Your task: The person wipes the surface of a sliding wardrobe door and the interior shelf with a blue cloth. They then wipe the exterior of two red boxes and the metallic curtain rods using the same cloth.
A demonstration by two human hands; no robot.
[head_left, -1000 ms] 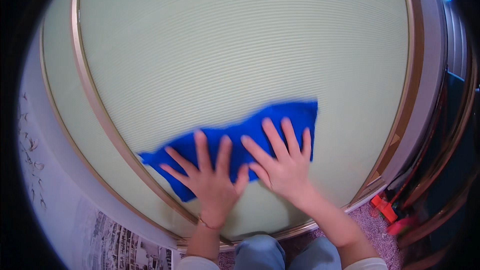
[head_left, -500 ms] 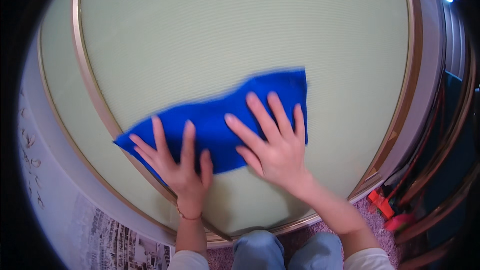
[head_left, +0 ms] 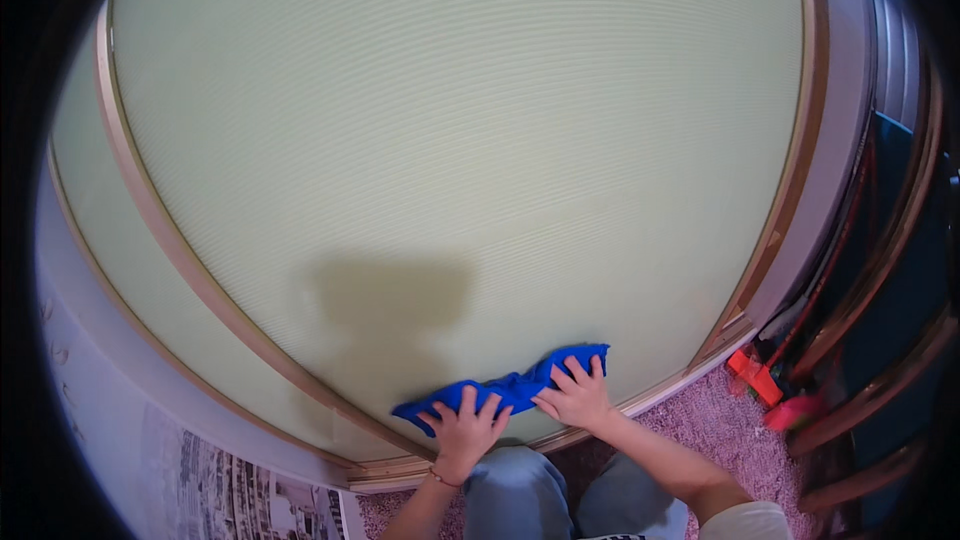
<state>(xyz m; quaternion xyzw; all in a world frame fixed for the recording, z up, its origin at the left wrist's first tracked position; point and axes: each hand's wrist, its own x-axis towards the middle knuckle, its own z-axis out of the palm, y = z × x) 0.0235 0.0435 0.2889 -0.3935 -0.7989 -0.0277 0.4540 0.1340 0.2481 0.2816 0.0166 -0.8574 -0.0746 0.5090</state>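
A blue cloth (head_left: 520, 390), bunched into a narrow wavy strip, lies against the lower part of a pale green, finely ribbed door panel (head_left: 480, 160). On the cloth's left part rests my left hand (head_left: 466, 432), fingers spread, with a thin bracelet at the wrist. My right hand (head_left: 578, 396) presses the cloth's right end, its fingers also apart. Both hands are low on the panel, just above my knees. What is under the palms is hidden.
A brown frame strip (head_left: 255, 350) borders the panel on the left, another (head_left: 770, 250) on the right. Pink carpet (head_left: 690, 430) lies below. At the right are an orange object (head_left: 755, 377), a pink one (head_left: 795, 412) and curved wooden bars (head_left: 880, 380).
Both hands have slid down the panel toward my knees, taking the cloth along. The cloth, earlier spread wide, is now bunched. My hands have come closer together.
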